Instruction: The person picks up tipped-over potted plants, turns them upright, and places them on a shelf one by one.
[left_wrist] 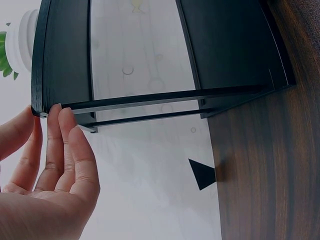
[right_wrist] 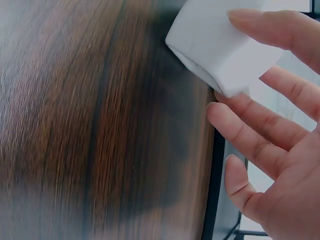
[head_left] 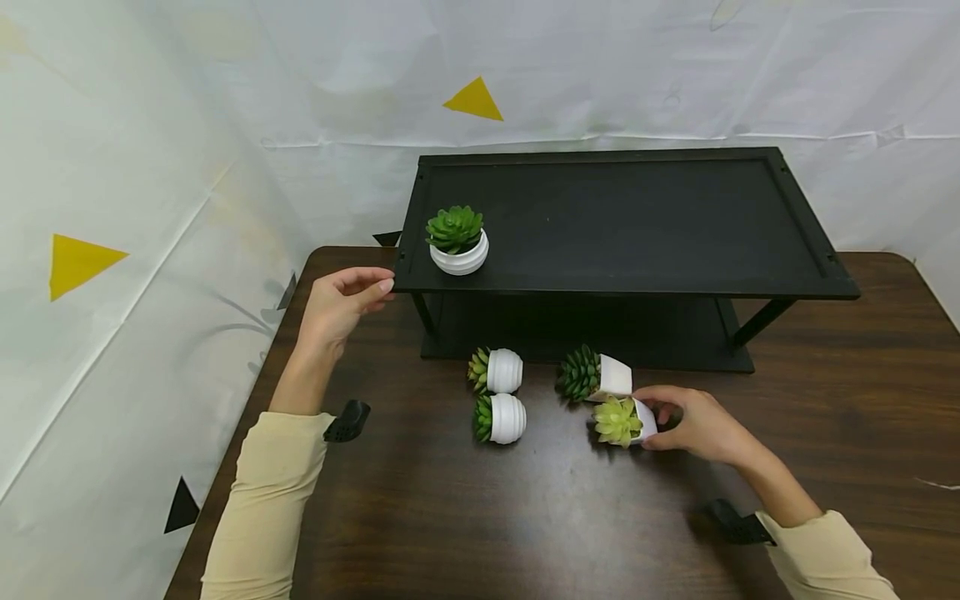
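Shelf, black and two-tiered, standing on a dark wood-grained table before a white sheet. At its front left corner, the left hand pinches the upper board: the thumb lies on one face and the fingertips bear on the other, as the left wrist view shows. Near that corner, a green plant stands upright on the upper board in a round white pot.

Below, the right hand holds the pale plant by its angular white pot, with thumb and forefinger on opposite sides and the remaining fingers spread loosely beneath, seen in the right wrist view. The pot is tilted on its side, leaves to the left; whether it touches the table cannot be told. Just behind it lies the dark plant, also on its side, leaves to the left.

Farther left, two plants in round white pots lie on their sides: the rear plant, close to the shelf's lower board, and the front plant, just beside it. Both point their leaves left. Yellow triangles mark the sheet.
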`<action>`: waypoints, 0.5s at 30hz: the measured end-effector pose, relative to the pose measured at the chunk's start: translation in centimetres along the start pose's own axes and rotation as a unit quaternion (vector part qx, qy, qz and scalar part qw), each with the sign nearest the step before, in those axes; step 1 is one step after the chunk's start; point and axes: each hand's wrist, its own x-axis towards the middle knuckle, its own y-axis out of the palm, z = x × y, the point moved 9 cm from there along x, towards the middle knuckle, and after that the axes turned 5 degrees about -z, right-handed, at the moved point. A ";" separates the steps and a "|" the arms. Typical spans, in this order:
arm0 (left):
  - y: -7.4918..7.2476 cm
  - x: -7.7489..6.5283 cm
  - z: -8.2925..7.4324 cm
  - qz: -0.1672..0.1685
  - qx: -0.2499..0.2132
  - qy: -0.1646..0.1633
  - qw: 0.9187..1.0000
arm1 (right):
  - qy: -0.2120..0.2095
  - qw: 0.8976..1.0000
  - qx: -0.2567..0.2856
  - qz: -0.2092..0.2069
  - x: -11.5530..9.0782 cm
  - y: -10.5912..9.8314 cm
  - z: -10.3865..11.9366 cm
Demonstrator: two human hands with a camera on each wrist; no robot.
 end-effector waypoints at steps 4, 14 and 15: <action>0.0 0.0 0.0 0.000 0.002 0.000 1.000 | 0.003 1.000 -0.003 -0.001 -0.2 -0.3 -0.6; 0.0 -0.1 -0.1 0.007 -0.014 0.005 1.000 | 0.000 0.999 0.033 0.000 -0.8 -1.0 -1.8; 0.0 -0.1 -0.1 0.007 -0.013 0.005 1.000 | -0.002 0.999 0.036 0.000 -0.8 -1.1 -1.9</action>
